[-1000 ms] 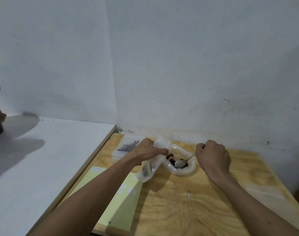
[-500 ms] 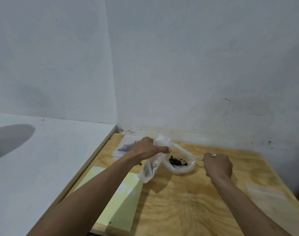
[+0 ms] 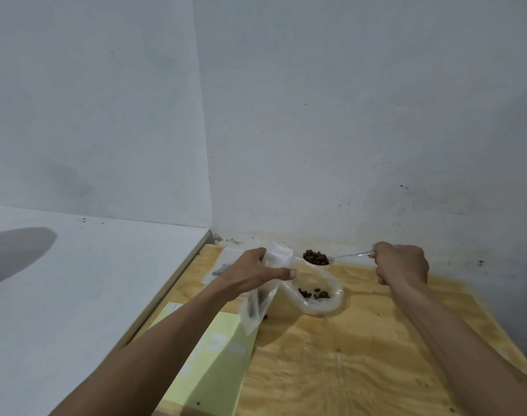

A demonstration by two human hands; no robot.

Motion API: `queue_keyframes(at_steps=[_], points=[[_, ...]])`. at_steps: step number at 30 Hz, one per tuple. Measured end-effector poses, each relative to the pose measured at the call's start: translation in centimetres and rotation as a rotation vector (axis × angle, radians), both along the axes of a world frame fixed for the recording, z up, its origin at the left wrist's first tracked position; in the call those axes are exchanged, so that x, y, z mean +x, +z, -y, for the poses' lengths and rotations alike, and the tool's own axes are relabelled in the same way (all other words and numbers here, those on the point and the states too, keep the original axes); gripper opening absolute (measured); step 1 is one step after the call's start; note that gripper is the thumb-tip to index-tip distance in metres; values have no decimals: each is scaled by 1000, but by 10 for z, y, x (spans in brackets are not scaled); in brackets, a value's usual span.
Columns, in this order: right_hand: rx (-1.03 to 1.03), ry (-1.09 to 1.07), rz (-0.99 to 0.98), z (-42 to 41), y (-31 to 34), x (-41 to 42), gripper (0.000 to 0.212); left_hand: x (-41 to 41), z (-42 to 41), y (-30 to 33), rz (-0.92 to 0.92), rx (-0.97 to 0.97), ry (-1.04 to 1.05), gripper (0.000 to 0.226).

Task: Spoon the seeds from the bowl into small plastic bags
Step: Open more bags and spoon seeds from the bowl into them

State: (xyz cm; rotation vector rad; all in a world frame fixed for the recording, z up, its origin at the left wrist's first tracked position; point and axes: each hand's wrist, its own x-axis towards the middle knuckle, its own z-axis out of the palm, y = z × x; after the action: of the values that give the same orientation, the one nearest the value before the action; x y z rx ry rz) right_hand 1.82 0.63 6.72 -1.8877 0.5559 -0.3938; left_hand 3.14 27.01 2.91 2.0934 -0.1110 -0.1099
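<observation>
My left hand [image 3: 253, 274] pinches the top of a small clear plastic bag [image 3: 257, 307], which hangs down over the wooden table with a few dark seeds inside. My right hand [image 3: 402, 264] grips the handle of a clear plastic spoon [image 3: 351, 256]. The spoon is lifted and its bowl carries a heap of dark brown seeds [image 3: 315, 257], just right of the bag's mouth. Below it sits the translucent white bowl [image 3: 331, 304] with several seeds left in it.
A pale green sheet [image 3: 214, 361] lies on the wooden table [image 3: 346, 370] under my left forearm. Another clear bag with grey contents [image 3: 223, 269] lies behind my left hand. One loose seed [image 3: 265, 317] lies beside the bag. A white counter [image 3: 76, 280] adjoins on the left; walls stand close behind.
My right hand has lifted the spoon out of the bowl with seeds on it and carried it up toward the bag's mouth. My left hand has raised the bag slightly.
</observation>
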Motion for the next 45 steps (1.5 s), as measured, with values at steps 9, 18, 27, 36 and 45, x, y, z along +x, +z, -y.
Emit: queue_keyframes(at_steps=[9,18,27,36,45], points=[[-74,139,63,-47,13,18,31,-2,-23,5,4,66,8,42],[-209,219,187,-71,1,18,41,3,-37,-1,-39,84,65,47],[-312,158,208,-50,0,13,39,4,-37,-2,-15,54,80,62],[-162,123,-8,-14,-57,-6,36,7,-32,10,48,-135,184,68],[-481,280,30,-19,-38,-18,65,-1,-15,22,126,-245,199,87]])
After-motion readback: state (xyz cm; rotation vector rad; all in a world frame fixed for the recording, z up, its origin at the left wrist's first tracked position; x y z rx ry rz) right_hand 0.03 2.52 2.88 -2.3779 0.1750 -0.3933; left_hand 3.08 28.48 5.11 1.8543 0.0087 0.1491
